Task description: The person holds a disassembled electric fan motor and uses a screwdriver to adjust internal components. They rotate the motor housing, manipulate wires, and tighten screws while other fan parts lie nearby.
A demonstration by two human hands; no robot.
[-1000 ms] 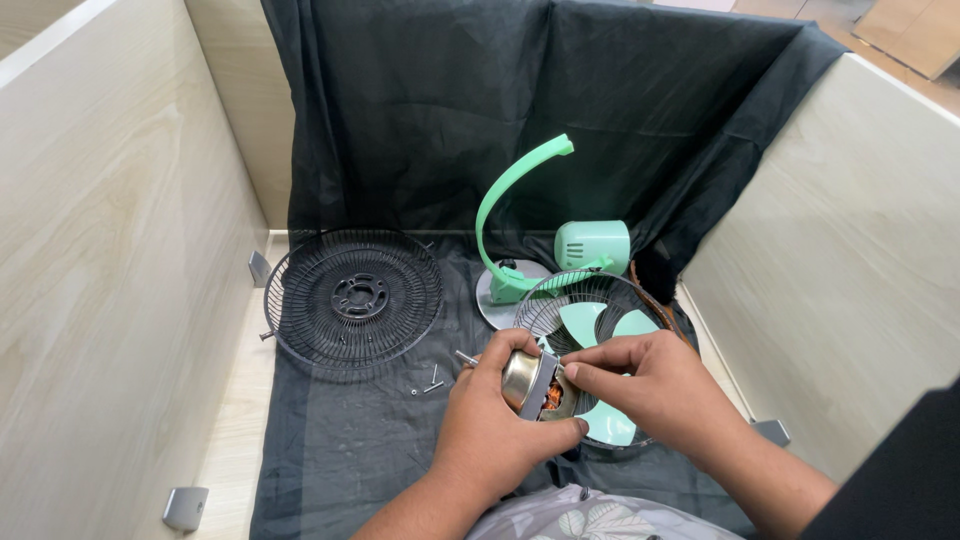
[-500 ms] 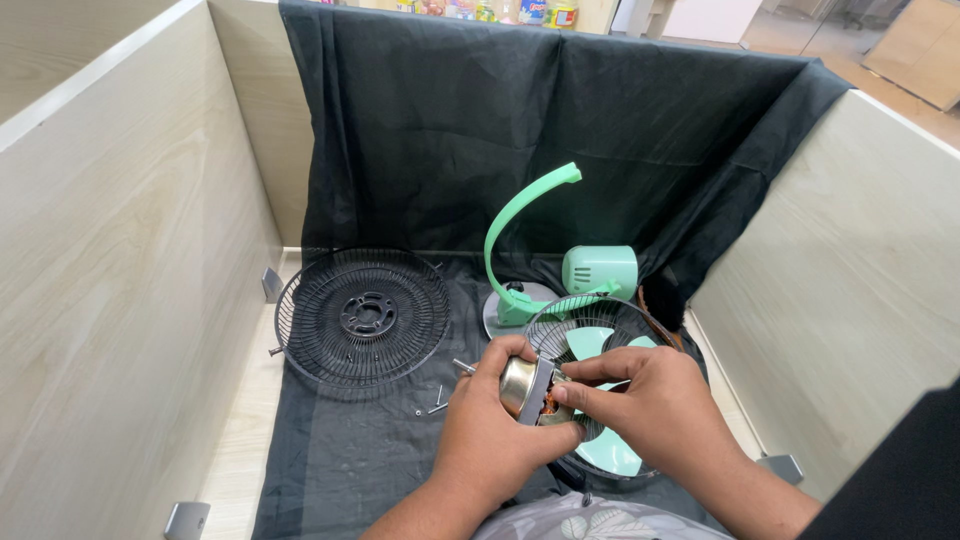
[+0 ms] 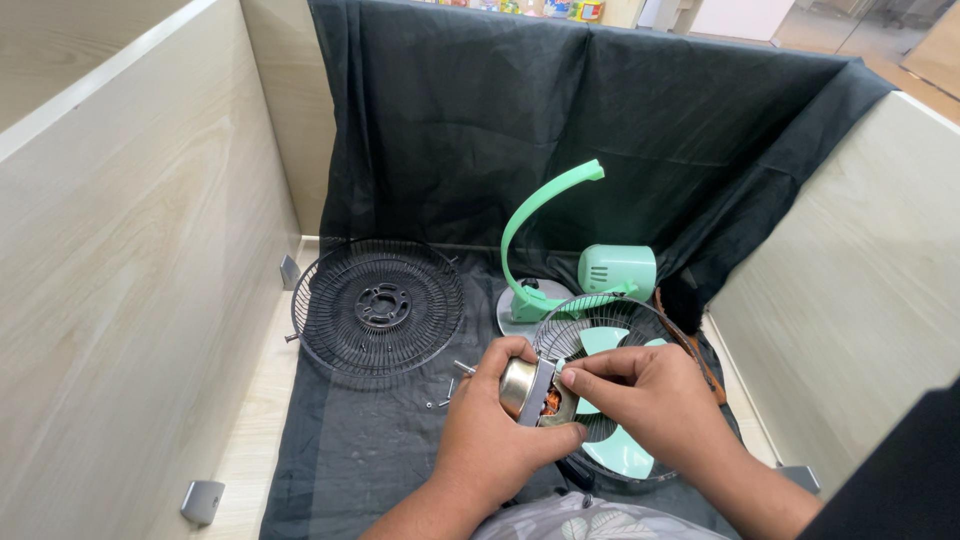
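My left hand (image 3: 493, 432) grips a small metal fan motor (image 3: 530, 390) with copper windings showing. My right hand (image 3: 645, 400) pinches the motor's upper right edge with thumb and forefinger. Both hands hover over a black wire guard holding mint-green fan blades (image 3: 612, 405). Behind it lie a mint-green motor housing (image 3: 617, 270) and a curved green stand arm (image 3: 540, 220) on a round base (image 3: 518, 312).
A second black wire fan guard (image 3: 377, 308) lies flat at the left. Loose screws (image 3: 447, 390) rest on the black cloth (image 3: 370, 450). Light wooden walls (image 3: 130, 260) enclose the work area on both sides. A metal bracket (image 3: 202, 500) sits near the left wall.
The view has tilted upward a little, so the hands sit lower in the frame. Both hands keep hold of the motor; my right fingers shifted slightly on its edge.
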